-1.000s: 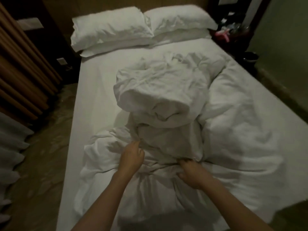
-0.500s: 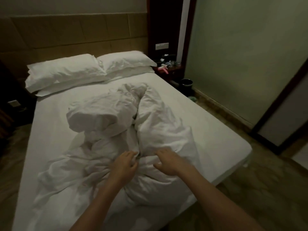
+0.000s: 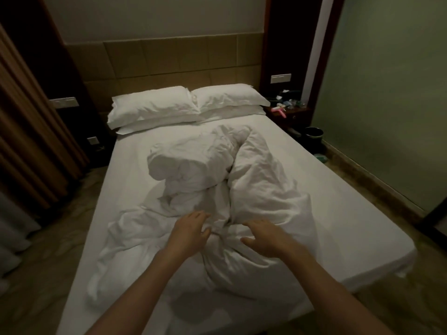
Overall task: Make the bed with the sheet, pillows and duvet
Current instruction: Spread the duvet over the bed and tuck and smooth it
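Note:
A white duvet (image 3: 261,189) lies crumpled in a heap in the middle of the bed, over a flat white sheet (image 3: 128,175). White pillows (image 3: 154,107) are stacked in two piles against the headboard. My left hand (image 3: 191,232) hovers over the near folds of the duvet with fingers spread and relaxed; its thumb touches a bunched fold. My right hand (image 3: 263,238) is held open just above the duvet's near right part, holding nothing.
A brown curtain (image 3: 29,131) hangs at the left. A nightstand (image 3: 287,110) with small items stands right of the pillows, a dark bin (image 3: 314,136) on the floor below it. Floor runs along both sides of the bed, a green wall at the right.
Both hands have let go of the duvet folds they gripped and now spread open above them. My view has lifted and swung, showing the whole bed and headboard.

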### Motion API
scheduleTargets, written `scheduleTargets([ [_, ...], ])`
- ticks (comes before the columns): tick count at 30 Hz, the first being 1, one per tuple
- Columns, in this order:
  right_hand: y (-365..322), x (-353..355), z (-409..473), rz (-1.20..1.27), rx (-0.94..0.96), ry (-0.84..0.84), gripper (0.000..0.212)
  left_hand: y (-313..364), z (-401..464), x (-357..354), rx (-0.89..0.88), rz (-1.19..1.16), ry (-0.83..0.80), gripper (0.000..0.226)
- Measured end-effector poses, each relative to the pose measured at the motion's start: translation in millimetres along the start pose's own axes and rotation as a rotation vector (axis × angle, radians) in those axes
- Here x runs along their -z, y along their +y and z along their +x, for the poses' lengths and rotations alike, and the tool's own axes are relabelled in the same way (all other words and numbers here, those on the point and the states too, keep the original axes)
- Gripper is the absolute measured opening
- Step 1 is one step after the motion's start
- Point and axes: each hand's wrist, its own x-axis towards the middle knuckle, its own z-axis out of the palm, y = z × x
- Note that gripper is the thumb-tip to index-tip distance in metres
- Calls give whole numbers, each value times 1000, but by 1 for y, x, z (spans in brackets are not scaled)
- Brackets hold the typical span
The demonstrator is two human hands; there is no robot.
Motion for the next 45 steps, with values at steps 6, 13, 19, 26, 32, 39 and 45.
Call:
scheduleTargets([
  [6, -42, -3, 19, 40, 40, 17, 49, -46, -24, 24, 80, 57, 47, 56],
  [13, -144, -59, 30, -17, 72, 34, 53, -153, -104, 43, 123, 105, 37, 48],
  [19, -303, -153, 41, 73, 122, -53, 52, -285, -227, 58, 298, 81, 9, 44],
  [26, -449, -243, 44, 113, 249, -349, 50, -389, -378, 50, 716, -152, -67, 47],
  [32, -506, -283, 65, 48, 309, -563, 48, -430, -432, 37, 974, -410, -94, 42],
  [39, -549, -306, 120, 103, 228, -646, 44, -502, -412, 58, 1044, -536, -88, 35],
  [45, -598, -322, 211, 216, 68, -685, 38, -614, -359, 105, 1089, -647, -75, 33],
])
